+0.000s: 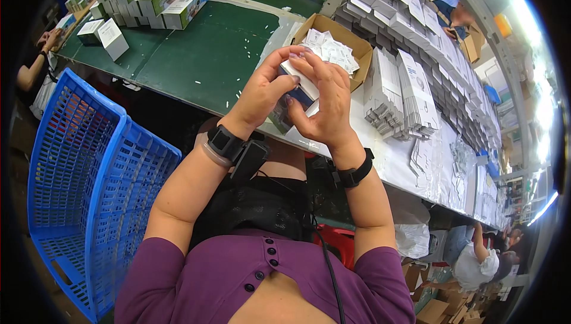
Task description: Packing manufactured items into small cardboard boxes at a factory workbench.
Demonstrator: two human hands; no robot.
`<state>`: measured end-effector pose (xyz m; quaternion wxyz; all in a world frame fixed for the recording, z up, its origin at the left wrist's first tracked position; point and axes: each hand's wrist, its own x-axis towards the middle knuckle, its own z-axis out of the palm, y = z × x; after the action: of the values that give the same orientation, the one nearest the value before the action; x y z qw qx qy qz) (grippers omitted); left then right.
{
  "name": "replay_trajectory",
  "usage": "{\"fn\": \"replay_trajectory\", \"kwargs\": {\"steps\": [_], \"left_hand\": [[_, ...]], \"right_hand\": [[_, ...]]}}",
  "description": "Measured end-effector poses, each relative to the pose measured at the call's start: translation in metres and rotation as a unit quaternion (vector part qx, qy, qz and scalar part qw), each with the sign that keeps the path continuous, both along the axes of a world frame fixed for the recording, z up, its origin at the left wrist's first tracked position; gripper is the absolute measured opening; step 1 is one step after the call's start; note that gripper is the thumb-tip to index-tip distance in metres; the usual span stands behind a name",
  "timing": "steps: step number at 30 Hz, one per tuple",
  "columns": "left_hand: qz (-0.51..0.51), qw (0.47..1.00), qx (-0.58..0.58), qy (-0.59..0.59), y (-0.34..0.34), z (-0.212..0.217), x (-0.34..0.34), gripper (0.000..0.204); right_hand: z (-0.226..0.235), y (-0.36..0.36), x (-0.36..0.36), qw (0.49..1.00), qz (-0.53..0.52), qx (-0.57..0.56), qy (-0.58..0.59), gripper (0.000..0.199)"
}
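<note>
A small carton (307, 91), white with dark blue sides, is held up between my two hands over the near edge of the table. My left hand (262, 93) wraps its left side, thumb lying across the front. Against the right side my right hand (331, 99) presses, its thumb low and its curved fingers over the top. The fingers hide much of the carton, so I cannot tell whether its flap is closed. Just beyond my hands stands an open brown cardboard box (364, 69) filled with small white packets (333, 52).
Flat folded cartons (385, 98) lie stacked right of the brown box, with long rows of white cartons (410, 20) behind. Filled boxes (160, 5) stand at the far left on the green table (178, 68). Blue plastic crates (128, 205) stand at my left. Other people work left and right.
</note>
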<state>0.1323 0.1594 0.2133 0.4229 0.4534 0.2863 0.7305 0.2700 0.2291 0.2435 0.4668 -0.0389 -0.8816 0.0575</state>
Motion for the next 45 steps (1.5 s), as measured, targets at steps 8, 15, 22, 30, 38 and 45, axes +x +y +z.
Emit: {"fn": "replay_trajectory", "kwargs": {"steps": [8,15,22,30,38,45], "left_hand": [[-0.015,1.0,-0.003,0.007,-0.005,-0.004,-0.002,0.048],[0.002,0.999,0.002,0.049,-0.005,0.0,-0.005,0.046],[-0.006,0.997,-0.001,0.08,-0.005,0.0,-0.01,0.046],[-0.009,0.994,-0.006,0.109,-0.011,0.003,-0.015,0.047],[-0.028,0.988,0.006,0.149,-0.006,-0.001,-0.022,0.048],[-0.033,0.991,0.032,0.122,-0.004,-0.012,-0.021,0.054]], "right_hand": [[0.0,-0.003,0.001,1.0,-0.003,0.005,-0.003,0.071],[0.0,-0.002,0.0,1.0,0.0,0.014,-0.001,0.072],[0.0,-0.003,0.0,1.0,0.0,0.015,0.002,0.072],[-0.001,-0.007,-0.002,1.0,-0.002,0.022,0.004,0.071],[-0.005,-0.004,-0.002,0.999,-0.013,0.03,0.014,0.069],[-0.004,-0.004,0.0,0.999,-0.006,0.029,0.021,0.069]]}}
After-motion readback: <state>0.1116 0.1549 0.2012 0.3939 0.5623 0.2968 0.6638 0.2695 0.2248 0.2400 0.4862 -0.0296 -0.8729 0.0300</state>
